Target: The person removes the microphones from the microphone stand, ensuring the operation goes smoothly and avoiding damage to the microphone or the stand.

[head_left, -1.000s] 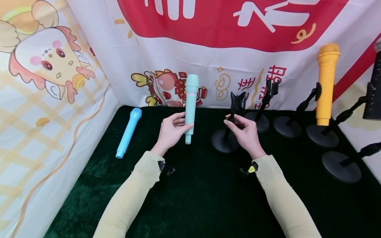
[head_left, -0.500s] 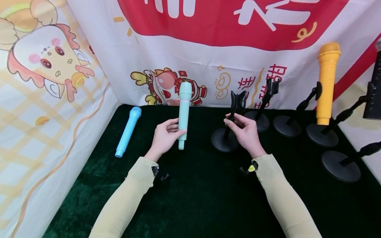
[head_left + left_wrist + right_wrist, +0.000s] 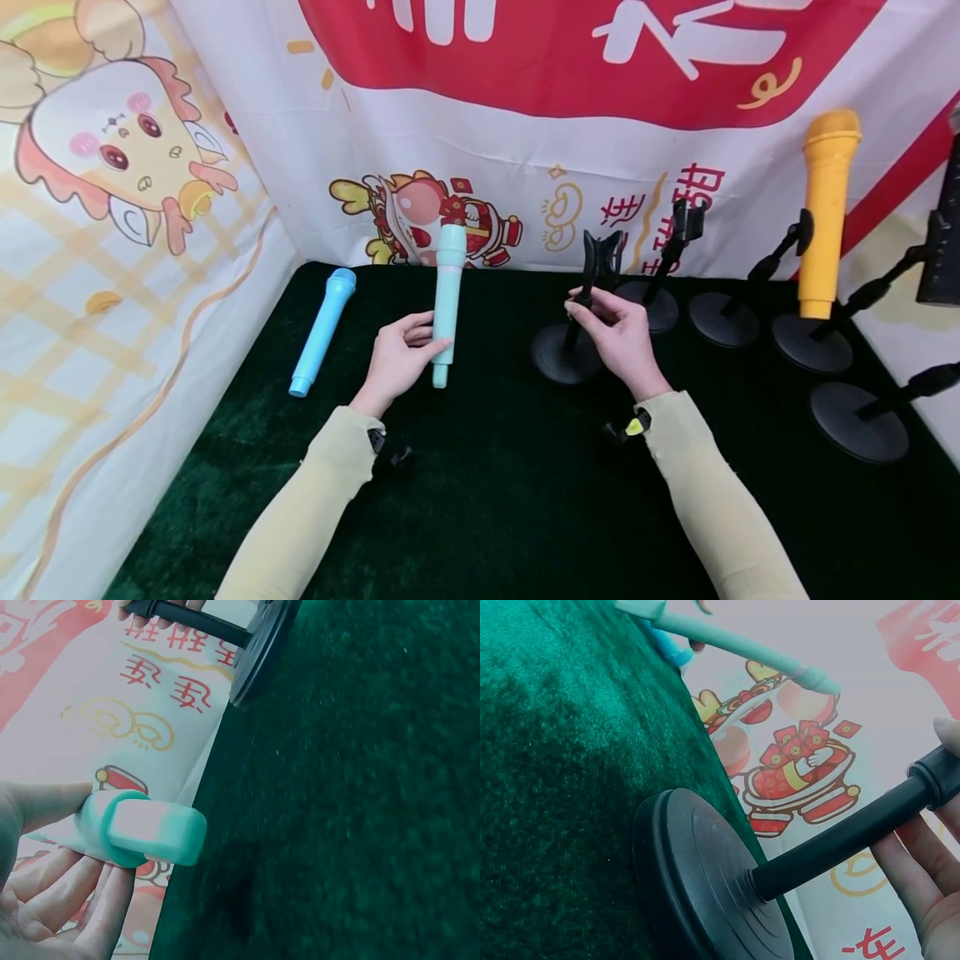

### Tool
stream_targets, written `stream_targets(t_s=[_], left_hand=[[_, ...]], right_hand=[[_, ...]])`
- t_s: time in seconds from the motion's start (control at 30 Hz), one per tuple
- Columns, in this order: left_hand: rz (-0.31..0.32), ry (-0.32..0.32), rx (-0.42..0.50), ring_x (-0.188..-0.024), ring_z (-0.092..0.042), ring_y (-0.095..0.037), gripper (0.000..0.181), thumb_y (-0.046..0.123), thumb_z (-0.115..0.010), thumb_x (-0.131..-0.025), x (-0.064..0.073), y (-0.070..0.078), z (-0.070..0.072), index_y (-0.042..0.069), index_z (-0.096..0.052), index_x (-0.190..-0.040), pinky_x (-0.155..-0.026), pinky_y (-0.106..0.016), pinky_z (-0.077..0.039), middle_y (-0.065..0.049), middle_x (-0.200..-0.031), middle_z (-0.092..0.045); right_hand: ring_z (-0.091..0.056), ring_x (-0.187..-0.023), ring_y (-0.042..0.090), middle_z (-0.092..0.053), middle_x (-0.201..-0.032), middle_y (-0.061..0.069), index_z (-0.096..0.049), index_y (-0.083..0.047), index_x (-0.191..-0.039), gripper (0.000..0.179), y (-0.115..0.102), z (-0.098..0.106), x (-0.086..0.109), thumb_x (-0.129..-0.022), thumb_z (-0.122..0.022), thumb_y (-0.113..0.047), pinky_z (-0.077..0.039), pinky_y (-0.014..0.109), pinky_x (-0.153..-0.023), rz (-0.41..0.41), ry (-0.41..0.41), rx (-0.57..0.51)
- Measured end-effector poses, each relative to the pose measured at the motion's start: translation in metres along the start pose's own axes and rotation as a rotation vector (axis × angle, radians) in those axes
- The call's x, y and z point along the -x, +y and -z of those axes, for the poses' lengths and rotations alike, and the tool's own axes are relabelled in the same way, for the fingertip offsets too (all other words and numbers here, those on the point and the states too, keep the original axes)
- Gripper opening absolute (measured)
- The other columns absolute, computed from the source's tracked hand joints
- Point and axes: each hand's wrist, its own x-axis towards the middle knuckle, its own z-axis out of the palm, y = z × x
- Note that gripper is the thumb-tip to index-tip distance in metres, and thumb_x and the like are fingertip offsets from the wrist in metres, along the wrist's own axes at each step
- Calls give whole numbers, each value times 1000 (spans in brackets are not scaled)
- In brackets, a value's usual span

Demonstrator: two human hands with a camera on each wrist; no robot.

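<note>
In the head view my left hand (image 3: 397, 360) pinches a mint-green microphone (image 3: 447, 292) near its lower end, head upward, above the cloth. The left wrist view shows the thumb and fingers on either side of the mint microphone's tail end (image 3: 154, 829). My right hand (image 3: 617, 333) grips the upper stem of a black microphone stand (image 3: 564, 354), just below its clip. That stand's clip (image 3: 602, 257) has no microphone in it. In the right wrist view the stand's round base (image 3: 705, 877) shows at the bottom. A light-blue microphone (image 3: 322, 333) lies on the cloth, left of my left hand.
Several more black stands line the right side, including one with a bare clip (image 3: 686, 225). A yellow microphone (image 3: 828, 212) and a black microphone (image 3: 943, 225) stand upright there. Dark green cloth (image 3: 480, 500) covers the table; a printed curtain (image 3: 525, 158) hangs behind.
My left hand has carried the mint-green microphone leftward and somewhat lower, away from the held stand. My right hand and its stand stay about where they were.
</note>
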Motion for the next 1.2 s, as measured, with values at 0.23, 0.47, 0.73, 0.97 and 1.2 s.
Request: stream_targets(t_s=[0.23, 0.47, 0.73, 0.97, 1.2], left_hand=[[50, 5, -5, -110, -67, -26, 54, 26, -78, -93, 2, -8, 17, 9, -59, -141, -97, -45, -53, -12, -124, -69], [93, 25, -37, -111, -68, -26, 55, 26, -78, -93, 4, -18, 38, 8, -58, -142, -97, -45, -53, -14, -126, -67], [126, 49, -97, -114, -66, -29, 58, 28, -76, -95, 10, -25, 56, 6, -55, -145, -98, -47, -52, -16, -130, -65], [142, 58, -130, -116, -65, -31, 60, 28, -74, -96, 14, -32, 70, 4, -52, -146, -99, -48, -52, -19, -132, -62], [130, 101, -196, -117, -65, -32, 62, 31, -74, -96, 22, -31, 88, 3, -52, -147, -99, -48, -51, -20, -132, -63]], right_hand=[[-72, -89, 12, -75, -98, 13, -74, 1, -113, 21, 2, -3, 0, -94, -75, -10, -55, 24, -82, 31, 15, -28], [-72, -90, 12, -75, -100, 12, -74, 0, -114, 23, 4, -3, 0, -95, -75, -12, -55, 24, -83, 23, 19, -34], [-71, -90, 12, -75, -100, 11, -75, 0, -114, 23, 5, -3, 1, -95, -76, -13, -55, 24, -82, 21, 20, -35], [-72, -90, 13, -75, -100, 11, -75, 0, -113, 23, 6, -3, 1, -94, -76, -12, -55, 24, -83, 28, 23, -42], [-72, -91, 13, -75, -100, 12, -74, 1, -114, 23, 6, -3, 0, -94, -76, -11, -55, 24, -83, 33, 20, -48]])
